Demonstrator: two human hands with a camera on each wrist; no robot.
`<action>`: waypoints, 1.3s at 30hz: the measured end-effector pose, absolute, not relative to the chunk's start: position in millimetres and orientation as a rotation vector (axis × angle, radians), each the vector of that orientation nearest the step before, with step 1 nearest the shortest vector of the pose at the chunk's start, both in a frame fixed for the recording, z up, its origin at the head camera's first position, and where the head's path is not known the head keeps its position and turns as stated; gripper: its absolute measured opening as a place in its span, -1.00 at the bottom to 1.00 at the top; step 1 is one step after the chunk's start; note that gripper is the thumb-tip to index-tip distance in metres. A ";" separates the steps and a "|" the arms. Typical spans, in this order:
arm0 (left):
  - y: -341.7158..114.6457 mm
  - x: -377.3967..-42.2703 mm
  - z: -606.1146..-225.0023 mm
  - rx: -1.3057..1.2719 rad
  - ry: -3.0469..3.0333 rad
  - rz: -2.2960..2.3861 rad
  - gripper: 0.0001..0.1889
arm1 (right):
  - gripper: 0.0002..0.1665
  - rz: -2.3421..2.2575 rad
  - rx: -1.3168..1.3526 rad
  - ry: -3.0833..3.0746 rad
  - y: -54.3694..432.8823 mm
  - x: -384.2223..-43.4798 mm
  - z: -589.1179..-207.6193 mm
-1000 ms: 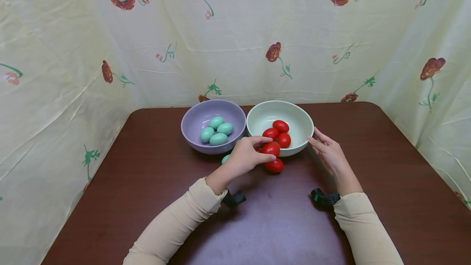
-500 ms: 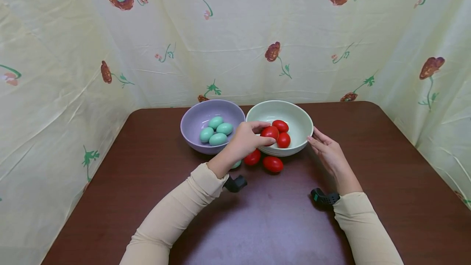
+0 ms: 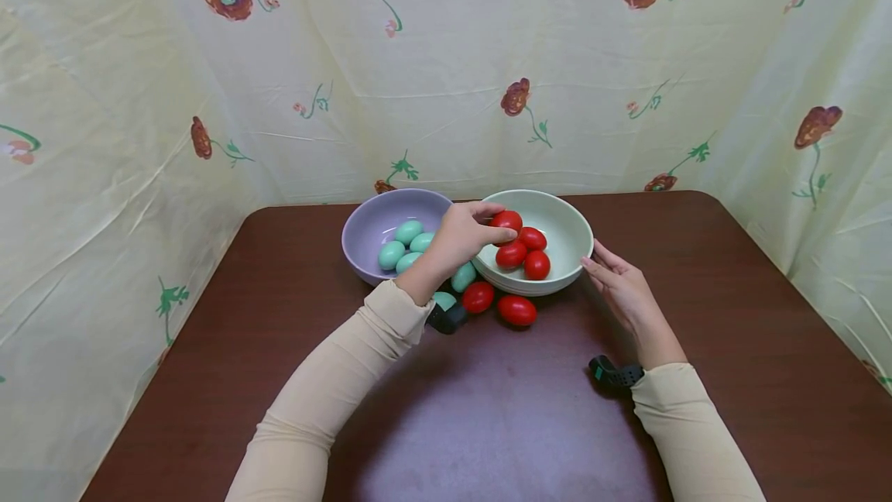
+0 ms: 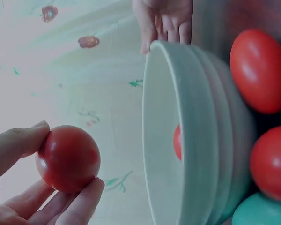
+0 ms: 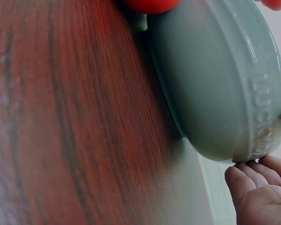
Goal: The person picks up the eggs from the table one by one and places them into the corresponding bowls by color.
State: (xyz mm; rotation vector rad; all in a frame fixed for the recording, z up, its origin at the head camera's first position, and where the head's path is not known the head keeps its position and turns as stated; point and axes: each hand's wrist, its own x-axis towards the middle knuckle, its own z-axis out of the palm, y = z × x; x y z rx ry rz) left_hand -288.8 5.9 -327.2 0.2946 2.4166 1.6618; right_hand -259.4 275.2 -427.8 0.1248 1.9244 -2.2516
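Observation:
My left hand (image 3: 456, 237) pinches a red egg (image 4: 68, 158) between thumb and fingertips, raised over the left part of the pale green bowl (image 3: 567, 223). Three more red eggs (image 3: 512, 256) lie inside that bowl. At its right rim, my right hand (image 3: 623, 293) holds the edge, thumb at the rim and fingers against the outer wall (image 5: 260, 192). Two red eggs (image 3: 517, 311) rest on the table in front of the bowl. Beside them are two teal eggs (image 3: 463, 277), one partly hidden by the left wrist.
A purple bowl (image 3: 358, 235) with several teal eggs (image 3: 392, 255) stands left of the green one, partly covered by my left hand. Both are near the back edge of the dark brown table (image 3: 530, 409). Behind hangs a floral curtain (image 3: 446, 84).
A red egg went into the green bowl with my left hand, which moved up and back, still holding another over the bowl's left side. My right hand stayed at the rim.

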 end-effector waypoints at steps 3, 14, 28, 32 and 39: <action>7.0 -296.7 -325.4 0.255 2.425 1.687 -0.52 | -0.09 -2.257 0.131 1.922 274.8 -258.3 -427.2; 15.7 -319.0 -313.9 0.286 2.449 1.678 -0.53 | -0.06 -2.241 0.166 1.930 275.2 -253.6 -425.6; 20.4 -340.2 -319.9 0.284 2.417 1.729 -0.51 | -0.07 -2.248 0.172 1.931 271.2 -250.4 -424.5; 23.3 -343.8 -332.2 0.242 2.433 1.716 -0.51 | -0.08 -2.249 0.177 1.927 270.6 -249.7 -423.2; 28.0 -347.2 -359.6 0.216 2.519 1.614 -0.50 | -0.09 -2.235 0.170 1.952 268.9 -245.8 -423.1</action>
